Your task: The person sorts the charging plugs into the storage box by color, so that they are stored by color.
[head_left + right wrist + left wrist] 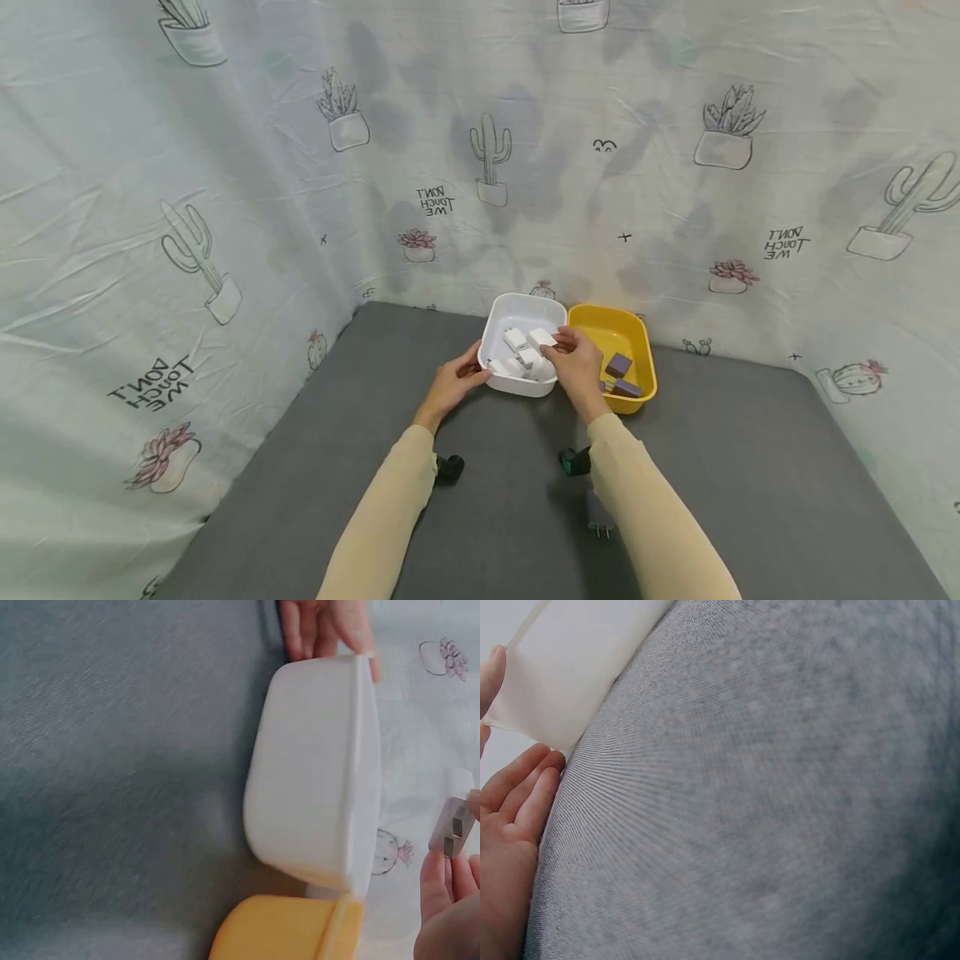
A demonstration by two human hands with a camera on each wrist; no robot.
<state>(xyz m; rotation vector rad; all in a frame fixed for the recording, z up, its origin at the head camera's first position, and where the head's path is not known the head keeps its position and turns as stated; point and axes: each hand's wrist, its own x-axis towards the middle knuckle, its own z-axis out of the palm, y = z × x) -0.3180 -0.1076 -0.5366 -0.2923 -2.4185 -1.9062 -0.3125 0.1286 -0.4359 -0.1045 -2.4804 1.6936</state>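
Observation:
My left hand holds the white plastic tub at its near-left corner. In the right wrist view, that hand's thumb lies at the rim and its other fingers are beside the wall. Several white chargers lie inside the tub. Over the tub's right side, my right hand pinches a white charger with two USB ports facing the wrist camera. The left wrist view shows only part of the left hand against the tub.
Touching the white tub on the right is a yellow tub with several dark purple chargers. Another dark charger, its prongs showing, lies on the grey table by the right forearm. A printed curtain hangs behind.

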